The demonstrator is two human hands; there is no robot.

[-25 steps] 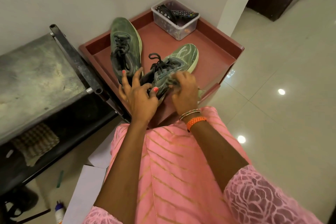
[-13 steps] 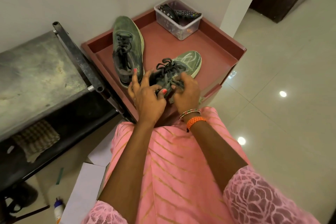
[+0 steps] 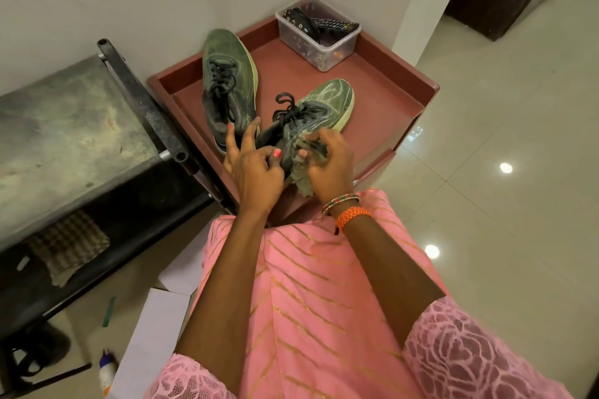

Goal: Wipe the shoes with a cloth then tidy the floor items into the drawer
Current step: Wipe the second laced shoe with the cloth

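Two green sneakers with dark laces sit in an open reddish-brown drawer. The left shoe lies flat, toe toward the wall. The right shoe is tilted, heel toward me. My left hand holds its heel, thumb curled on the collar, two fingers sticking up. My right hand grips a crumpled grey-green cloth and presses it against the shoe's side near the heel. The cloth's tail hangs below my palm.
A clear plastic box with remotes stands in the drawer's far corner. A dark metal stand is on the left, a checked cloth beneath it. On the floor lie white papers, a green pen and a small bottle.
The right shoe was pulled toward me and tipped, then eased back out. My right hand keeps rubbing the cloth along its side near the heel. The left shoe has not moved.
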